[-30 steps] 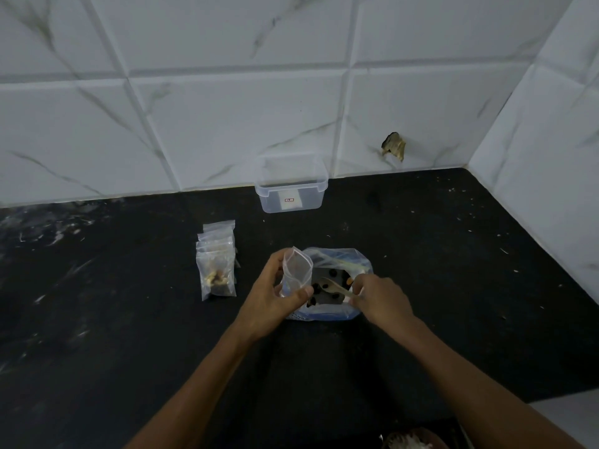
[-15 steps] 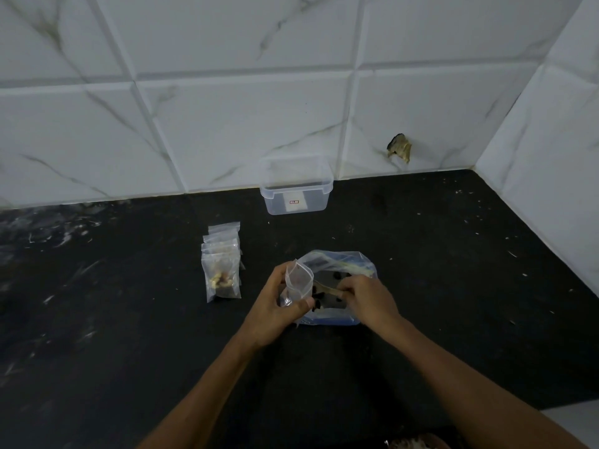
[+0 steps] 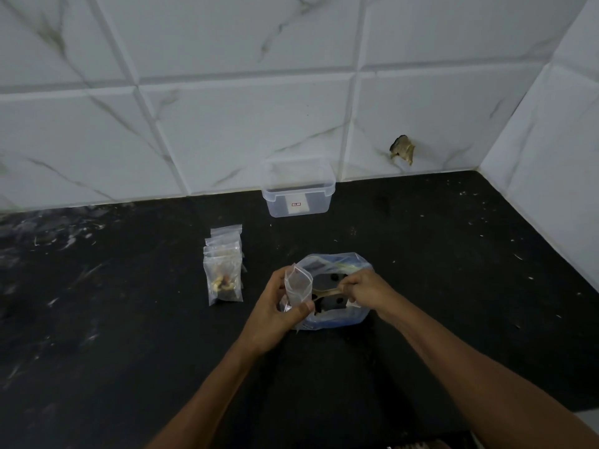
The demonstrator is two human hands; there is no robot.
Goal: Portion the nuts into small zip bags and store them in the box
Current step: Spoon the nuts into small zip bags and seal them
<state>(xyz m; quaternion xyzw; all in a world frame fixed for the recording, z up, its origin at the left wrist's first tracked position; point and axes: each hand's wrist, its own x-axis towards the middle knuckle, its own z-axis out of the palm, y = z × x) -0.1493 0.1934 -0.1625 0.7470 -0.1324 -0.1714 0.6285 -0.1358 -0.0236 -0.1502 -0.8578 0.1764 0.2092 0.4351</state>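
Two hands work over the black tabletop (image 3: 453, 286): the left hand (image 3: 275, 311) grips one small zip bag (image 3: 297, 285) upright, the right hand (image 3: 366, 288) pinches a pale spoon (image 3: 324, 292) over one large bag (image 3: 337, 286) holding dark nuts. Left, one stack of filled bags (image 3: 224, 270); farthest, one clear box (image 3: 297, 192) by the wall.

Glossy white marble-look tiles (image 3: 246, 131) line the wall, one chipped rough and brown (image 3: 403, 152). The black counter (image 3: 453, 270) looks matt, speckled with pale flecks. Clear plastic box (image 3: 297, 196), smooth and slightly frosted. Thin, shiny, crinkly plastic film on the small zip bags (image 3: 224, 270), the held bag (image 3: 296, 285) and the big bluish bag (image 3: 337, 286).
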